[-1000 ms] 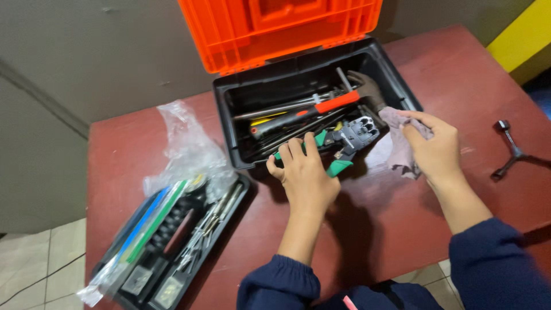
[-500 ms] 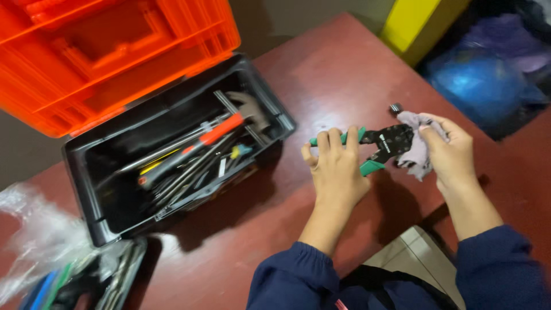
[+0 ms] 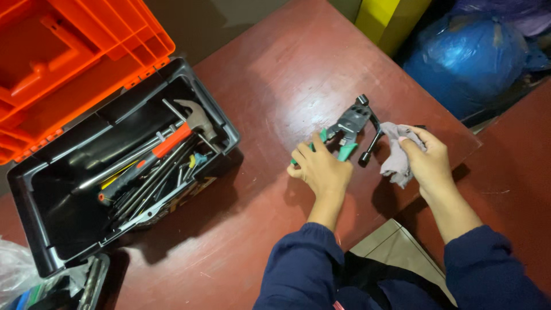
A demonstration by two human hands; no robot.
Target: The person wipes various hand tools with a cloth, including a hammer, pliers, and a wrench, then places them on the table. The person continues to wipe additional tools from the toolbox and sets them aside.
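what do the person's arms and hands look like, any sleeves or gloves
Both arms wear long dark navy blue fabric sleeves with ribbed cuffs that end at the forearm, leaving the wrists uncovered. The left hand and the right hand are bare: no gloves, rings, watch or bracelets show. The sleeves are plain, with no visible markings or stripes.

We could not see the green handles of the crimping tool fully, since the left hand covered them. The picture's edge cut off the orange lid and a plastic bag.
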